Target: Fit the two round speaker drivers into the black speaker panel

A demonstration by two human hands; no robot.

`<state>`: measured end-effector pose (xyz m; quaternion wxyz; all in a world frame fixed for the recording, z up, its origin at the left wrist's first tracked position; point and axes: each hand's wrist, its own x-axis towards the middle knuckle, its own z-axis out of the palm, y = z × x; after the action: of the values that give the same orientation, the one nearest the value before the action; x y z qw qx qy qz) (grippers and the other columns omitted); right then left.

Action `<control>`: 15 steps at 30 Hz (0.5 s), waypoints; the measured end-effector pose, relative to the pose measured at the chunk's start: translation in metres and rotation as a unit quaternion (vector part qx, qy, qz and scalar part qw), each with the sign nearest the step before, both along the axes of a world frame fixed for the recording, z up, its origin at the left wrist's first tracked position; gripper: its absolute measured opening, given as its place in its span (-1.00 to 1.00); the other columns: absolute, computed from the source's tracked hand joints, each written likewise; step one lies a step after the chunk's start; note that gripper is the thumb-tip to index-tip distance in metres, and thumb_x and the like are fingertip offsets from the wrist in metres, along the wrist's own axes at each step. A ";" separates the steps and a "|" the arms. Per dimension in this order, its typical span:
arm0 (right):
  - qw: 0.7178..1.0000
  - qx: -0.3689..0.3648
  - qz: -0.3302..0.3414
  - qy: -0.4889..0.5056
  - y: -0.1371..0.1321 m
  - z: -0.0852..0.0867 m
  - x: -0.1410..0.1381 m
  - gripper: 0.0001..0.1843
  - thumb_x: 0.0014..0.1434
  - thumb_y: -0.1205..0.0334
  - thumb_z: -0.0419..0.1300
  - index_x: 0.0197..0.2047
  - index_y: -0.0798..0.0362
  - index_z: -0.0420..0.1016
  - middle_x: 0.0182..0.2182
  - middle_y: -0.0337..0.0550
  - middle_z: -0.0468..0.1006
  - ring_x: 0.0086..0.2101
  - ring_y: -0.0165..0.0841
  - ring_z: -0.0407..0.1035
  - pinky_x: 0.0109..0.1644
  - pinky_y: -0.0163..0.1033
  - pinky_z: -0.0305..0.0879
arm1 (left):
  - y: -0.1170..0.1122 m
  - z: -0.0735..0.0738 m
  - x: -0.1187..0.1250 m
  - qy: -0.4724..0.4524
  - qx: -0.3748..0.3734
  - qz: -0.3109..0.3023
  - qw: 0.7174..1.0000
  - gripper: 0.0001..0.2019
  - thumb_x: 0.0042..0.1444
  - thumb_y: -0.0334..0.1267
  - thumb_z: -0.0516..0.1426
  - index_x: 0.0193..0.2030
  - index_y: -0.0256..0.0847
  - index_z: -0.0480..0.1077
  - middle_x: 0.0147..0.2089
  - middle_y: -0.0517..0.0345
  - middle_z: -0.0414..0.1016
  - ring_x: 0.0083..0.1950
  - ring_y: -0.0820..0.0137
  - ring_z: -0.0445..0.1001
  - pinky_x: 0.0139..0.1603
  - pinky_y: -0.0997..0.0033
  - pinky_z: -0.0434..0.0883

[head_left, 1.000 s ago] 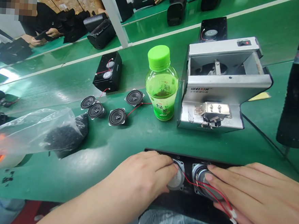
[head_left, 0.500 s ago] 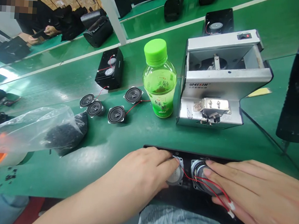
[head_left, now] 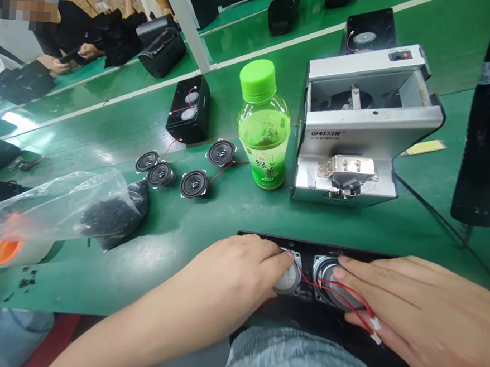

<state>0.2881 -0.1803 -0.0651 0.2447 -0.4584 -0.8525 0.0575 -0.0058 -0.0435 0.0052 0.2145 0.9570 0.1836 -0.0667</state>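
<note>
My left hand [head_left: 249,276] is closed over the left side of a small speaker driver [head_left: 289,280], whose round silver back faces up. My right hand [head_left: 425,308] grips a second speaker driver [head_left: 323,277] from the right, fingers over its top and thumb side below. Both drivers sit back side up, side by side, on a black speaker cabinet [head_left: 303,317] at the table's front edge, partly over my lap. Red wires [head_left: 357,296] run from the left driver across the right one and end in white plugs [head_left: 375,331] by my right hand.
Beyond the cabinet stand a silver screw feeder [head_left: 337,120] and a green tea bottle [head_left: 265,140]. Several loose speaker drivers [head_left: 193,184], a bag of black screws [head_left: 115,211] and an orange-rimmed cup [head_left: 7,253] lie left. A black electric screwdriver [head_left: 489,133] hangs right. Another person [head_left: 75,26] sits far left.
The view has shifted slightly, so the table things appear a little higher and further right. Both hands keep their places on the drivers.
</note>
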 end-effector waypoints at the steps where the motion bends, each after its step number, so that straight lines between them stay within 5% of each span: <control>1: 1.000 0.001 -0.001 -0.004 0.000 0.000 0.001 -0.66 0.71 0.29 0.04 0.38 0.12 0.49 0.27 -0.06 0.39 0.19 -0.19 0.39 0.33 -0.10 0.32 | 0.000 0.000 0.000 -0.003 0.001 0.001 1.000 -0.59 0.43 -0.35 0.28 0.36 -0.21 0.41 0.24 -0.07 0.63 0.15 0.06 0.68 0.12 0.01 0.65; 8: 0.995 0.029 0.050 -0.080 0.007 -0.004 0.010 -0.59 0.67 0.39 -0.08 0.39 0.18 0.44 0.42 -0.05 0.21 0.20 -0.14 0.36 0.27 0.05 0.16 | 0.002 0.002 0.004 0.004 -0.014 0.012 1.000 -0.57 0.41 -0.35 0.31 0.36 -0.18 0.44 0.27 -0.04 0.63 0.17 0.06 0.67 0.17 -0.01 0.65; 15: 1.000 -0.004 -0.009 -0.009 -0.003 -0.004 0.004 -0.55 0.71 0.07 0.10 0.47 0.12 0.46 0.20 0.01 0.43 0.15 -0.13 0.40 0.21 -0.11 0.44 | 0.009 0.004 0.006 0.023 -0.021 -0.006 0.999 -0.55 0.39 -0.25 0.35 0.37 -0.21 0.47 0.19 0.02 0.67 0.12 0.06 0.69 0.11 0.01 0.67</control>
<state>0.2926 -0.1829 -0.0695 0.2361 -0.4674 -0.8502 0.0542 0.0001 -0.0345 0.0097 0.2304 0.9515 0.1813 -0.0936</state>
